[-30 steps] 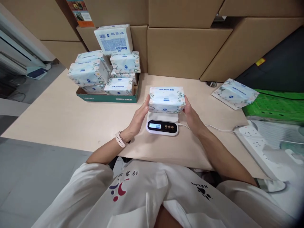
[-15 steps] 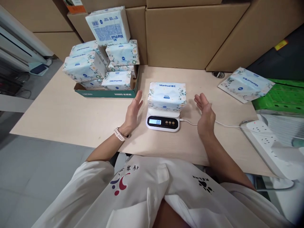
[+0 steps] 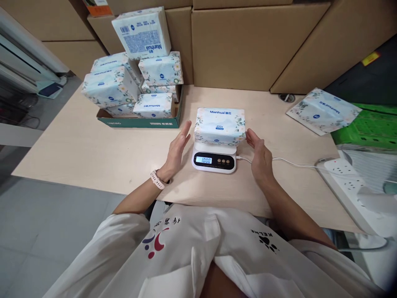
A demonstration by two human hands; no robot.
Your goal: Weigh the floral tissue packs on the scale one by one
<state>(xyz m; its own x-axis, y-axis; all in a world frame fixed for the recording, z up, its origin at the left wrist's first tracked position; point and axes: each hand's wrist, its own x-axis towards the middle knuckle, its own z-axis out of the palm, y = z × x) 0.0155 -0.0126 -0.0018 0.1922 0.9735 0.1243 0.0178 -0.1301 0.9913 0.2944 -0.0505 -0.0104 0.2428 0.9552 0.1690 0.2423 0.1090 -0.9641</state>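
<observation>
"Manhua" on pack (image 3: 220,125), "KELME" on shirt (image 3: 240,236)

Packing or storage workspace, shown by large cardboard boxes (image 3: 231,49) stacked behind a pale table (image 3: 124,153), tissue packs (image 3: 111,89) crowded into a tray (image 3: 139,122)

Bare tabletop (image 3: 145,153) lies open left of the scale (image 3: 214,162); the cord (image 3: 293,164) crosses the right side.

Pale wood-look table (image 3: 77,145), light top. 1 white scale (image 3: 214,160) directly on it, between left hand (image 3: 177,153) and right hand (image 3: 261,162). 1 green tray (image 3: 133,122) beyond left hand, farther left. White cable (image 3: 291,163) runs from scale, past right hand, toward power strip (image 3: 344,180) at table's right edge. Round cable grommet (image 3: 287,98) set in top, beyond right hand.
</observation>
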